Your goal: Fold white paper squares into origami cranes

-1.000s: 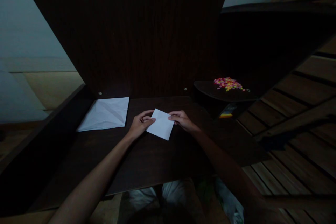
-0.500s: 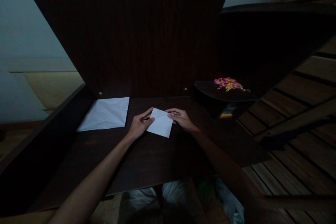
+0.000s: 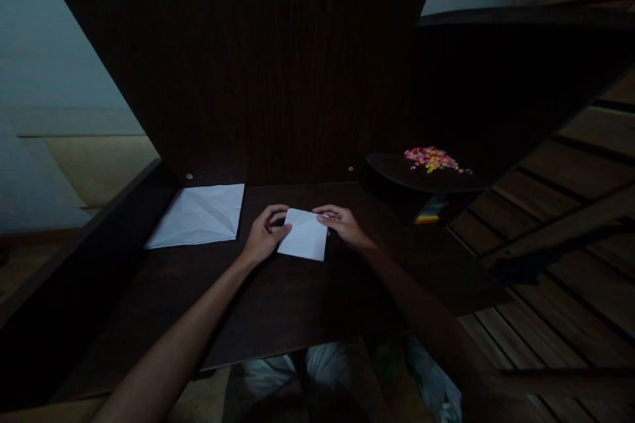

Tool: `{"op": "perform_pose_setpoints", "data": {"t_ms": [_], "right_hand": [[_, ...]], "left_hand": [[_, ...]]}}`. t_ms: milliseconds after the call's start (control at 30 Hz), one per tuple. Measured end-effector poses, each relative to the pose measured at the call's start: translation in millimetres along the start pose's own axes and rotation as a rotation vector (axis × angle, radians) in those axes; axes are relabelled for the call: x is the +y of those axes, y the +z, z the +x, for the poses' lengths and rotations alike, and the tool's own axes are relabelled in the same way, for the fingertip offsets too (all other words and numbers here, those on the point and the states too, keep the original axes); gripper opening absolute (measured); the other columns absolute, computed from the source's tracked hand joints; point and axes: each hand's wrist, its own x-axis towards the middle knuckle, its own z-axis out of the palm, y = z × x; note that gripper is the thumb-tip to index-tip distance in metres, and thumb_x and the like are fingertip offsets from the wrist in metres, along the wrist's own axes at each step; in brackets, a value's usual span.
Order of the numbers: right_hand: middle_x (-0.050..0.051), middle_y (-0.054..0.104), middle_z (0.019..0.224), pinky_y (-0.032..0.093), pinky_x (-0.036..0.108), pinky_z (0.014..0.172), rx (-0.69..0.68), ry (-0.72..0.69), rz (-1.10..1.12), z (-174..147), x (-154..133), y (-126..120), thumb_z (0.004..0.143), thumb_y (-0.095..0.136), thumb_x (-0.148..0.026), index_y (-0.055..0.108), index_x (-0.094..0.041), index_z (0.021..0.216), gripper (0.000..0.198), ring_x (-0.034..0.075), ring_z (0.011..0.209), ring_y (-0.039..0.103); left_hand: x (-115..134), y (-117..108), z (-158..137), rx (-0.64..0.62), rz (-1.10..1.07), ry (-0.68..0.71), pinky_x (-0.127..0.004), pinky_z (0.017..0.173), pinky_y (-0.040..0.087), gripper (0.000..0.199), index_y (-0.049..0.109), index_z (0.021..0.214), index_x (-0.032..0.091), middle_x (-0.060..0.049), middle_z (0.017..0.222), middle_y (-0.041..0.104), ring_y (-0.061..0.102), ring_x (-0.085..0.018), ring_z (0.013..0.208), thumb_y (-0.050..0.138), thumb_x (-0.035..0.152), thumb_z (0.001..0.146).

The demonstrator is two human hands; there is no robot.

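A small square of folded white paper [image 3: 303,238] is held between my hands over the dark wooden desk [image 3: 278,317]. My left hand [image 3: 268,231] grips its left edge, thumb on top and fingers curled behind. On the other side, my right hand [image 3: 342,225] pinches the upper right edge, thumb on the front face and the fingertips partly hidden behind the paper. A faint crease crosses the upper part of the square.
Larger creased white paper sheets [image 3: 203,215] lie at the desk's back left, beside a raised side panel [image 3: 89,264]. A small curved shelf [image 3: 391,168] at right bears a heap of colourful small pieces [image 3: 431,159]. A tall dark back panel [image 3: 278,66] rises behind.
The folded paper has turned slightly, its lower edge now closer to level. My left fingers have curled a little more; my right hand stays nearly in place.
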Motion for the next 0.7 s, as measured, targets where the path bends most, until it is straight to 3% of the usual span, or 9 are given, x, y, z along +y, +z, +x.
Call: {"op": "perform_pose_setpoints", "data": {"t_ms": [233, 600, 700], "right_hand": [[0.006, 0.070, 0.091, 0.047, 0.031, 0.077, -0.025, -0.023, -0.019, -0.3, -0.4, -0.6, 0.069, 0.073, -0.033, 0.071, -0.018, 0.092, 0.028, 0.017, 0.083, 0.063], [0.003, 0.066, 0.080, 0.047, 0.028, 0.069, -0.060, -0.066, -0.085, 0.9, 5.0, -1.8, 0.071, 0.072, -0.036, 0.070, -0.019, 0.099, 0.033, 0.015, 0.074, 0.060], [0.004, 0.067, 0.085, 0.047, 0.028, 0.071, -0.078, -0.064, -0.080, 0.7, 5.1, -1.5, 0.072, 0.072, -0.035, 0.069, -0.019, 0.099, 0.032, 0.015, 0.076, 0.060]], "left_hand": [[0.0, 2.1, -2.2, -0.018, -0.034, -0.057, -0.022, 0.055, 0.048, 0.050, 0.046, 0.099, 0.019, -0.002, 0.092, 0.064, 0.063, -0.012, 0.063, 0.078, 0.032, 0.062], [0.1, 4.6, -2.7, -0.073, -0.065, -0.118, -0.021, 0.052, 0.048, 0.051, 0.038, 0.085, 0.021, 0.005, 0.079, 0.061, 0.061, -0.010, 0.057, 0.080, 0.032, 0.059], [0.3, 4.4, -3.2, -0.078, -0.043, -0.118, -0.019, 0.049, 0.045, 0.050, 0.037, 0.082, 0.021, 0.006, 0.075, 0.059, 0.058, -0.009, 0.054, 0.080, 0.033, 0.059]]}}
